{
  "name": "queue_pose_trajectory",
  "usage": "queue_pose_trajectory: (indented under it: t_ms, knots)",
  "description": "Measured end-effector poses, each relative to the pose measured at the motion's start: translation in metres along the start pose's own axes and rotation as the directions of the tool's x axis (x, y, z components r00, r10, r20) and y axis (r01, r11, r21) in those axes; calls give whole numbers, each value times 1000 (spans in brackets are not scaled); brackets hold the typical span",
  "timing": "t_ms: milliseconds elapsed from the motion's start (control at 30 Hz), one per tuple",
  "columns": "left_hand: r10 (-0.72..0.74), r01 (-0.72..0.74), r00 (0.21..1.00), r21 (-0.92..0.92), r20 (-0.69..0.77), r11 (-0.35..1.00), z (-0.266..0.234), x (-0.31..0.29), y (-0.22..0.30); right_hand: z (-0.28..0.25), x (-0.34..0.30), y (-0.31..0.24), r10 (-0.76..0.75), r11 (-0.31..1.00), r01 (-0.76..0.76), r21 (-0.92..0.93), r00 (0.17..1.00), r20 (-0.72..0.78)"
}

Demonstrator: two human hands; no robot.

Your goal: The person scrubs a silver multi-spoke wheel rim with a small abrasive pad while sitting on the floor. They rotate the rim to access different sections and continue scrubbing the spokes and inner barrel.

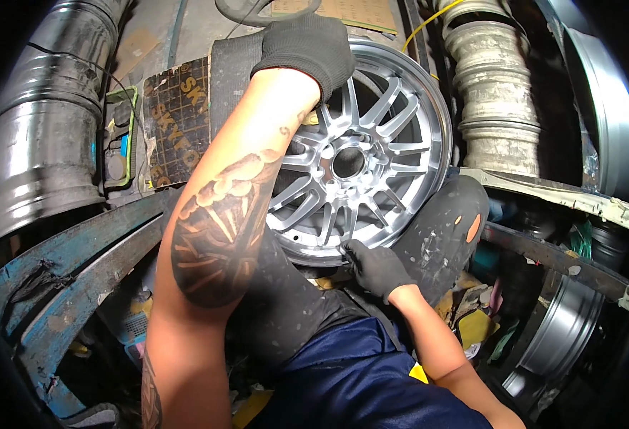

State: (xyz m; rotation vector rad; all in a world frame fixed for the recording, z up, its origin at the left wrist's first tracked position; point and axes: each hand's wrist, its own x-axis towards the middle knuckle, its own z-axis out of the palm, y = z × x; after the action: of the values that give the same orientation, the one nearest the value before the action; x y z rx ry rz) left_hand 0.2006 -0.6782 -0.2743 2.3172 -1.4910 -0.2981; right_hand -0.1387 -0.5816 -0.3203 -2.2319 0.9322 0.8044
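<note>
A silver multi-spoke alloy wheel lies face up, tilted against my knees, its near edge over my lap. My left hand, in a black knit glove, is at the wheel's far left edge. It looks closed; its fingers are turned away, and whatever they hold is hidden. My left forearm crosses over the wheel's left side and covers part of the spokes. At the near edge, my right hand, in a dark glove, pinches the wheel's lip with thumb and fingers.
Bare barrel-shaped wheel rims are stacked at the left. More dull rims stand at the right, and another rim lies lower right. A dark printed mat and a green-edged case lie left of the wheel. Worn blue metal bars run nearby.
</note>
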Motion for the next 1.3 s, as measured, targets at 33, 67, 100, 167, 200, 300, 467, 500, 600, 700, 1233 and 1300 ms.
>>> queue_pose_trajectory:
  t_ms: [33, 67, 100, 167, 200, 300, 467, 500, 600, 700, 1233, 1300]
  knots:
    - [-8, 8, 1000, -2, -9, 1000, 0, 0, 0, 0, 2, 2, -7, 1000, 8, -13, 1000, 18]
    - [-4, 4, 1000, 8, 0, 1000, 1, 1, 0, 0, 3, 3, -14, 1000, 15, -26, 999, 37]
    - [-1, 1, 1000, 17, 10, 1000, 2, 2, -1, 0, 5, 4, -21, 999, 23, -39, 998, 55]
    - [1, -2, 1000, 23, 22, 1000, 2, 3, -4, -8, 3, -4, -39, 999, 38, 25, 999, 21]
    - [2, -2, 1000, 19, 23, 1000, 2, 2, -6, -11, 3, -7, -48, 997, 48, 57, 999, 4]
    - [-8, 8, 1000, 22, 8, 1000, -5, 1, -8, -13, 15, -14, -31, 1000, 30, 3, 994, 102]
    - [22, -22, 1000, -8, -10, 1000, -5, -4, 0, -27, 24, -5, -5, 993, 32, -114, 974, 227]
    - [13, -13, 1000, 7, 6, 1000, -3, -3, -4, -33, 23, -3, 8, 987, 33, -159, 969, 248]
    - [-9, 9, 999, 24, 32, 1000, -5, 2, -2, -24, 24, -15, -65, 995, 78, -69, 983, 172]
    - [11, -11, 999, 8, -35, 1000, -9, -2, -1, -15, 37, -19, -107, 992, 117, -37, 972, 208]
    - [16, -16, 999, 8, -32, 1000, -10, -5, 0, -32, 30, -3, -74, 990, 106, -98, 956, 283]
    - [41, -41, 998, -2, -41, 999, -1, -1, 3, -16, 40, -16, -136, 987, 152, -43, 957, 258]
